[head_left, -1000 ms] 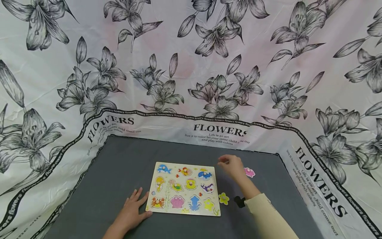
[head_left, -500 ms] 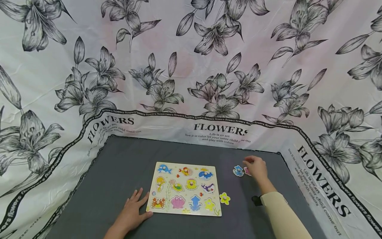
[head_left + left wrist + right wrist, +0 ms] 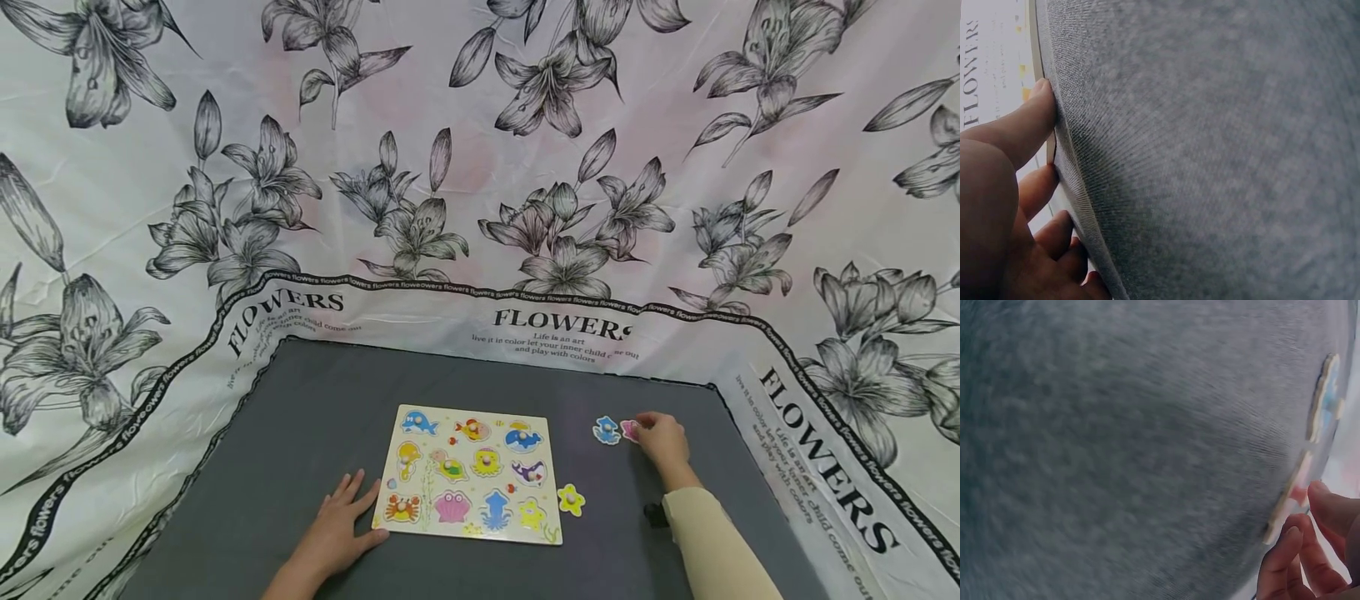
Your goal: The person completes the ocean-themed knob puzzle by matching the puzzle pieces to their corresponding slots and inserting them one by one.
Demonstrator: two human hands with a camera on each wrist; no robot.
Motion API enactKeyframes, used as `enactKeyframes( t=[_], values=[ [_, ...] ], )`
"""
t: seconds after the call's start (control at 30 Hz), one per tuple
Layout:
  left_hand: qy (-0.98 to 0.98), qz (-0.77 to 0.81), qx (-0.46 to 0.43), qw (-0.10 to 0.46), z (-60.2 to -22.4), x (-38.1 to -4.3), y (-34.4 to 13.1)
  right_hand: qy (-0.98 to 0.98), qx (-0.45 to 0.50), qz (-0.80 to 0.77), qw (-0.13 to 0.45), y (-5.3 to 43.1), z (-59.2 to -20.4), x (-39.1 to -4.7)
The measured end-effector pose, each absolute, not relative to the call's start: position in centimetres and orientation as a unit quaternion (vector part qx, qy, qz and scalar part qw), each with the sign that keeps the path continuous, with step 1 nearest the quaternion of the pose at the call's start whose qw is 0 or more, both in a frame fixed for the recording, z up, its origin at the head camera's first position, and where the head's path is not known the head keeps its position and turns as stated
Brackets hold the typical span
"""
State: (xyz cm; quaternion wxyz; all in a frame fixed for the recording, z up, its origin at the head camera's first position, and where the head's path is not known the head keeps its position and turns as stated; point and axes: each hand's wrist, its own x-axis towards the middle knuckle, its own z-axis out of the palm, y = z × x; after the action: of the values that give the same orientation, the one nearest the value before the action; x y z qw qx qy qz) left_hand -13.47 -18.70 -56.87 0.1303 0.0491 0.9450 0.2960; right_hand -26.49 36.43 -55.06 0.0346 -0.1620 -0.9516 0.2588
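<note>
A wooden sea-animal puzzle board (image 3: 480,450) lies on the dark grey cloth, several knobbed pieces set in it. My left hand (image 3: 341,517) rests at its left edge with fingers spread, the thumb (image 3: 1038,112) along the board's side in the left wrist view. To the board's right, my right hand (image 3: 663,446) pinches at the knob of a pink puzzle piece (image 3: 629,430), partly covering it. In the right wrist view, thumb and fingers are curled at the red knob (image 3: 1299,494). A blue squid piece (image 3: 606,430) lies right beside the pink one.
Near the board's lower right corner lies a yellow star piece (image 3: 571,500). A black device (image 3: 656,516) sits at my right wrist. The grey table cloth (image 3: 315,417) is bordered by a white flower-print curtain (image 3: 420,317) at the back and sides.
My right hand has moved right, from beside the board's upper right corner to the pink piece, uncovering the blue squid piece. My left hand stays at the board's edge.
</note>
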Motion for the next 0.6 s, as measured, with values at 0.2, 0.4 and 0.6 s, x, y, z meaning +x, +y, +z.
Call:
enactKeyframes(
  t=[0.2, 0.4, 0.6],
  values=[
    [0.943, 0.301, 0.048, 0.131, -56.99, -13.47, -18.60, -0.948, -0.171, 0.265, 0.043, 36.57, -55.63, -26.63],
    [0.944, 0.299, 0.047, 0.128, -57.00, -13.44, -18.55, -0.945, -0.176, 0.267, 0.063, 36.43, -55.69, -26.68],
    [0.944, 0.299, 0.046, 0.132, -56.99, -13.58, -18.76, -0.945, -0.178, 0.266, 0.069, 36.08, -55.02, -26.35]
  ],
)
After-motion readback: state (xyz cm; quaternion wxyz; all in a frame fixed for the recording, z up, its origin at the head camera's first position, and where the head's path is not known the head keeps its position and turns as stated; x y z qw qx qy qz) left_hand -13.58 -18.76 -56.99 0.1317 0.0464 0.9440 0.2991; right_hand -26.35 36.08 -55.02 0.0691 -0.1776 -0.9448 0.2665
